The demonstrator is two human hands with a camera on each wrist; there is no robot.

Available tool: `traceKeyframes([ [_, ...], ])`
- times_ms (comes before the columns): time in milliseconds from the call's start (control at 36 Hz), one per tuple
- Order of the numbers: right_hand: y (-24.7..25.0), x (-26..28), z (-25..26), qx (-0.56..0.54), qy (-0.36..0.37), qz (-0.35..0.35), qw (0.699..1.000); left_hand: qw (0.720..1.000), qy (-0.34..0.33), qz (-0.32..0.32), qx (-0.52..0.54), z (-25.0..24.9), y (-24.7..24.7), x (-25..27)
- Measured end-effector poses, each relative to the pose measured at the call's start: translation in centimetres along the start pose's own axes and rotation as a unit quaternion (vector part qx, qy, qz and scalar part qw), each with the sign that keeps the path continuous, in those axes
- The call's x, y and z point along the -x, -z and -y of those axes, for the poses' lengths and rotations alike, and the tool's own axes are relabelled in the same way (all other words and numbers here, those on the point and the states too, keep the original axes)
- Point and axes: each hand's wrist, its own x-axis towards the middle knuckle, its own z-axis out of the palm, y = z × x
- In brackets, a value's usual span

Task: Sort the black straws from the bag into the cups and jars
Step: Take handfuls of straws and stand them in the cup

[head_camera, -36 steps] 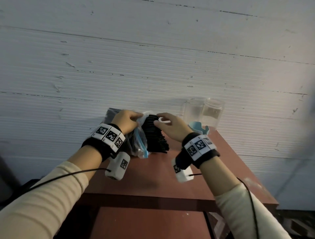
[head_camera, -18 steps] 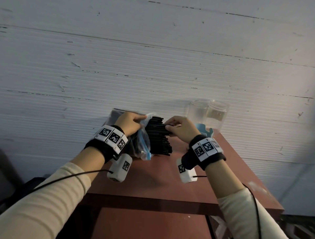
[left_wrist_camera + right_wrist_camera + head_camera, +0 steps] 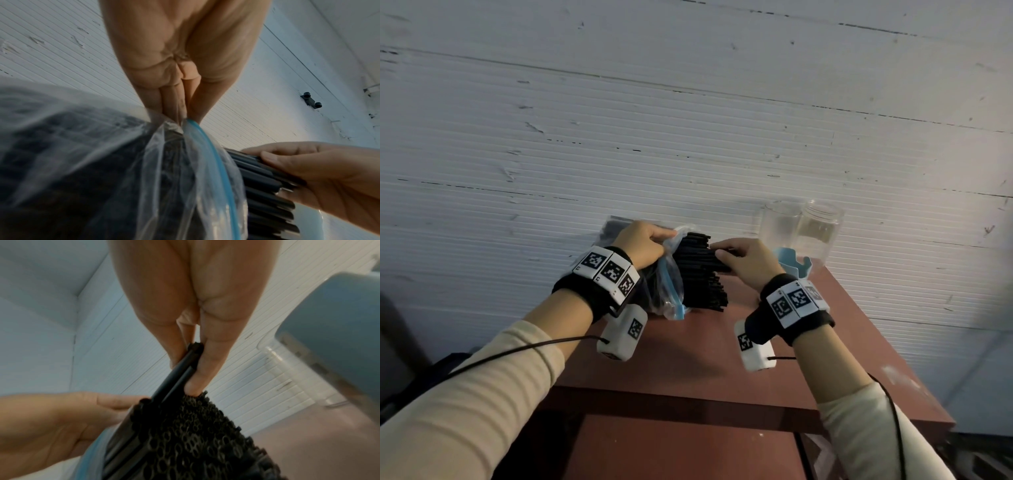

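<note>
— Black plastic is what I'm watching: the black straws (image 3: 700, 270) stick out of the mouth of the bag (image 3: 669, 284) near the far edge of the surface (image 3: 688, 349), and my right hand (image 3: 748, 262) has closed on them since a second ago.

— Closed how? A second back it was only reaching, fingers loose at the bundle's top.

— Now the wrist view shows thumb and fingers (image 3: 202, 369) pinching a few straws at the top of the bundle, their ends drawn a little clear of the others. I can't count them exactly.

— And your left hand (image 3: 643, 246)?

— It keeps its pinch on the bag's top edge, right beside the blue zip strip (image 3: 213, 155), just as before. That holds the mouth open while the bundle lies on the surface.

— So nothing is sorted yet?

— Not that I can see. The two clear jars (image 3: 801, 229) at the far right corner look bare, and the blue cup (image 3: 792, 265) just in front of them shows no straws, though my right hand hides part of it.

— What does the new grip mean, then?

— I judge the first pull is set up: draw the pinched straws out and carry them right to a jar. The risk is neighbours dragging out with them.
</note>
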Motion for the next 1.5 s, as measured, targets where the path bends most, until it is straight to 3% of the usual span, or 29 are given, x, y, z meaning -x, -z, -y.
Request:
traceKeyframes([
  [167,1.3,0.8,0.0,-0.070,-0.034,-0.017,0.997,1.000,0.004,0.005,0.019,0.0,-0.2,-0.2],
  [278,-0.3,1.3,0.7,-0.148,-0.073,0.047,0.985,1.000,0.004,0.006,0.013,-0.1,-0.2,-0.3],
  [722,1.2,2.1,-0.4,-0.211,-0.032,0.021,0.977,1.000,-0.007,0.002,-0.002,-1.0,-0.6,0.3],
  [889,0.6,2.2,0.3,-0.209,-0.037,-0.013,0.977,0.999,-0.019,-0.018,-0.040,-1.8,-1.2,0.9],
  [1028,3.4,3.5,-0.1,-0.198,-0.040,-0.045,0.978,0.988,-0.116,-0.054,-0.084,-4.3,-2.1,2.2],
  [1111,5.3,4.7,-0.1,-0.170,-0.021,-0.049,0.984,0.979,-0.173,0.001,-0.111,-6.2,-3.2,2.5],
  [1305,8.3,7.1,0.6,-0.074,0.030,-0.060,0.995,0.937,-0.187,0.128,-0.267,-10.1,-6.4,1.8],
  [1361,9.3,7.7,0.9,-0.043,0.048,-0.070,0.995,0.932,-0.198,0.127,-0.274,-10.7,-7.0,1.6],
  [1500,12.1,8.8,2.6,-0.035,0.104,-0.098,0.989,0.955,-0.213,0.070,-0.193,-12.4,-8.0,1.3],
])
